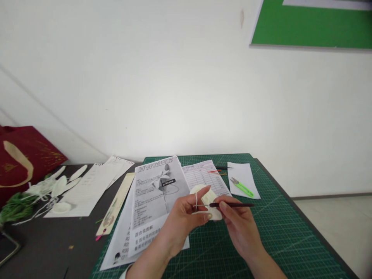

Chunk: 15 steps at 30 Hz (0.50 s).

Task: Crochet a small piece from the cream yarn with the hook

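Head view looks down on 2 bare hands working above a green cutting mat on a dark table. As a judgement, the likeliest slip is the cream yarn sliding off the raised index finger, which would slacken the tension and could let a loop drop from the crochet hook; a tight pull might also pucker the small cream crocheted piece. The hook's working tip is hidden behind the piece and fingers, so whether a loop sits on it cannot be told. The left hand is narrowly closed, thumb and fingers pinching the cream piece, with the yarn strand wrapped over its index finger. The right hand is closed on the dark hook, held nearly level and pointing left into the piece. The piece sits between both hands, lifted just above the printed instruction sheet. Green snips lie on a white paper slip farther back, well apart from the hands. Finished cream petals and green yarn lie at the far left beside a red bag.
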Tool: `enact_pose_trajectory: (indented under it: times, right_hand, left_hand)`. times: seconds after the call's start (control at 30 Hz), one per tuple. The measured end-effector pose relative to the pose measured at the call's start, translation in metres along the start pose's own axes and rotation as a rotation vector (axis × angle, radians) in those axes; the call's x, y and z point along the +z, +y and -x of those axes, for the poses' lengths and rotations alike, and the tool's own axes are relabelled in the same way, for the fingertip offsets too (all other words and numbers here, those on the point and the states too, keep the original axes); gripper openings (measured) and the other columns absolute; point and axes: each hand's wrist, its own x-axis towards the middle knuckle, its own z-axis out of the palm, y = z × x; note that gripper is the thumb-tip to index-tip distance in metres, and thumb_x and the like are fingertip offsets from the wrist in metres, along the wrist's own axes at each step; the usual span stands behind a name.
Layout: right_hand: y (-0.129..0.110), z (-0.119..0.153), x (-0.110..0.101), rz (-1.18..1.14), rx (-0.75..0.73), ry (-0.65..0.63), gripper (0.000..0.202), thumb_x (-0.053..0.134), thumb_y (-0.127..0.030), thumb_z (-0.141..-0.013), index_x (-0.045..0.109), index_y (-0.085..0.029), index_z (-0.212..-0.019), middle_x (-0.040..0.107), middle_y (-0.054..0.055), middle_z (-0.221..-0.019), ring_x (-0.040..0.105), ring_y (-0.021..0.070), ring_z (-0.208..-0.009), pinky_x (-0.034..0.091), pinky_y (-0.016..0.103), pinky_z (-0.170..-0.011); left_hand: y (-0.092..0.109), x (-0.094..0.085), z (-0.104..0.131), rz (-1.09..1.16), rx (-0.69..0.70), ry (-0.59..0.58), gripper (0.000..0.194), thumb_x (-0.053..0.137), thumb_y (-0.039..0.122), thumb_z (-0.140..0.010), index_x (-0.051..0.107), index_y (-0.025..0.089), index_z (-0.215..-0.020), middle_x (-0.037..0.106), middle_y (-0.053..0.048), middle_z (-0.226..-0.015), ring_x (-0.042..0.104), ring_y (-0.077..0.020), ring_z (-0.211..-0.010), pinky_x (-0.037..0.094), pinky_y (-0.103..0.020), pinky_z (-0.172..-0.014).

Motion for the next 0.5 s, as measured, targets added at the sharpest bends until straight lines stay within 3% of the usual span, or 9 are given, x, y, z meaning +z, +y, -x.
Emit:
enact_pose_trajectory:
  times: [0.1, 0.17, 0.23, 0.37, 0.5]
  right_hand:
    - [-0.005, -0.002, 0.0, -0.097, 0.05, -0.002, 0.016, 0.081, -0.03, -0.068, 0.077, -0.017, -0.077, 0.074, 0.004, -0.07, 0.062, 0.0093, -0.06, 0.051, 0.016, -0.056]
    - [-0.007, -0.003, 0.0, -0.158, 0.087, -0.003, 0.016, 0.082, -0.028, -0.067, 0.077, -0.016, -0.077, 0.073, 0.003, -0.066, 0.06, 0.0071, -0.054, 0.05, 0.014, -0.054]
    - [-0.008, -0.004, 0.0, -0.201, 0.119, 0.0, 0.016, 0.083, -0.026, -0.066, 0.077, -0.015, -0.075, 0.071, 0.002, -0.061, 0.059, 0.0064, -0.052, 0.05, 0.014, -0.052]
    - [-0.01, -0.004, 0.0, -0.227, 0.154, 0.021, 0.016, 0.084, -0.024, -0.064, 0.077, -0.014, -0.074, 0.068, 0.001, -0.056, 0.057, 0.0067, -0.049, 0.049, 0.015, -0.049]
    - [-0.012, -0.003, 0.002, -0.224, 0.153, 0.039, 0.018, 0.085, -0.025, -0.062, 0.076, -0.016, -0.074, 0.066, -0.001, -0.054, 0.056, 0.0062, -0.048, 0.049, 0.014, -0.048]
  left_hand:
    - [0.003, 0.0, 0.001, -0.037, 0.003, 0.018, 0.019, 0.082, 0.009, -0.057, 0.078, 0.018, -0.073, 0.063, 0.002, -0.065, 0.047, -0.0088, -0.059, 0.033, -0.02, -0.056]
    - [0.004, 0.0, 0.002, -0.054, 0.008, 0.032, 0.011, 0.083, 0.011, -0.056, 0.074, 0.016, -0.06, 0.067, 0.0, -0.073, 0.048, -0.0091, -0.061, 0.033, -0.02, -0.055]
    - [0.005, 0.0, 0.003, -0.062, 0.014, 0.046, 0.015, 0.084, 0.013, -0.055, 0.077, 0.017, -0.068, 0.065, 0.001, -0.073, 0.048, -0.0096, -0.062, 0.033, -0.021, -0.055]
    - [0.005, 0.002, 0.004, -0.083, 0.03, 0.05, 0.047, 0.083, 0.016, -0.056, 0.076, 0.022, -0.102, 0.052, 0.005, -0.058, 0.042, -0.0094, -0.057, 0.03, -0.022, -0.054]
    - [0.005, 0.004, 0.005, -0.113, 0.073, 0.067, 0.047, 0.082, 0.017, -0.058, 0.075, 0.025, -0.104, 0.049, 0.005, -0.061, 0.039, -0.0089, -0.057, 0.028, -0.022, -0.053]
